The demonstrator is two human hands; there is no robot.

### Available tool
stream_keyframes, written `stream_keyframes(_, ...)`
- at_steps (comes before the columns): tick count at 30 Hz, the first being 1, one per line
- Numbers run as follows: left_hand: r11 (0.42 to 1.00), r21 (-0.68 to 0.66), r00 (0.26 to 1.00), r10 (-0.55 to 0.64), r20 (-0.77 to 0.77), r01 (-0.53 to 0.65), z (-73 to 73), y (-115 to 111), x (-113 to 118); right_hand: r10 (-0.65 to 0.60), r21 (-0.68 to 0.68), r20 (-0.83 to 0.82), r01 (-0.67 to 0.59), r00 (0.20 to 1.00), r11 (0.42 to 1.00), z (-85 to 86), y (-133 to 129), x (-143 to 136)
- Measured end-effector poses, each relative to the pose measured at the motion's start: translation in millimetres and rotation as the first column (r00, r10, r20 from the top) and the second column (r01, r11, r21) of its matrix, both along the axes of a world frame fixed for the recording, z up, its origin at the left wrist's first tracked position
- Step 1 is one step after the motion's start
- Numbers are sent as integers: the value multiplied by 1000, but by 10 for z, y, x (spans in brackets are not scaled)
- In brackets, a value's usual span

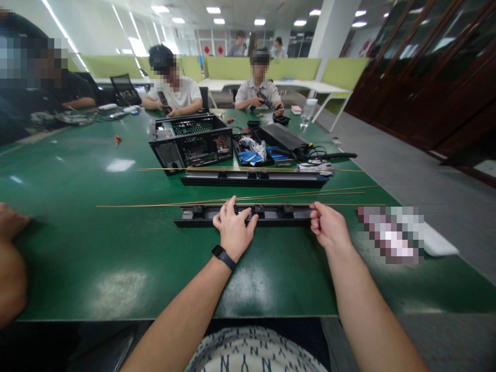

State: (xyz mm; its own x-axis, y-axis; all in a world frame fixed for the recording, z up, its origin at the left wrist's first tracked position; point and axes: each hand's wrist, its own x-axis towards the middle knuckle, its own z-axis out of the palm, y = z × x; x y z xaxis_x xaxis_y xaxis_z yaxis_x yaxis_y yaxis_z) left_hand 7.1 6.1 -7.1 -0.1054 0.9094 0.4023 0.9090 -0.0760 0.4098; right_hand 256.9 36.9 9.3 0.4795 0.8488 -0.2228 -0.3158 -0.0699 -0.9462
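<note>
Two bare hands at a long, black, straight-edged channel [282, 222].

Left hand [236, 231] splayed; right hand [329, 225] curled, seemingly pinching.

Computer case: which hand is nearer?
Left. The left hand is in front of the computer case, slightly right; the right hand is in front too, much farther right.

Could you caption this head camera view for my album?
Left hand resting on a black rail, right hand at its end, with an open computer case beyond.
</note>
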Motion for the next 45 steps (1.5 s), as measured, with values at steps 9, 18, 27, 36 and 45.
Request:
stream_keyframes(9,1000,-21,1000,-8,10,8,23,1,-16,-6,8,21,6,1000,1000,-13,9,-5)
stream_keyframes(18,1000,-31,1000,-3,11,3,25,4,-23,-6,15,42,6,999,1000,-25,0,-14)
stream_keyframes(27,999,-34,999,-13,31,14,39,10,-60,-2,12,26,2,1000,1000,-29,12,-17)
stream_keyframes(36,999,-44,999,4,54,-2,56,12,-93,37,5,20,-37,999,999,0,-20,-52)
stream_keyframes(45,1000,-17,998,-6,55,7,58,8,-82,1,1,15,-1,1000,1000,4,-13,-62)
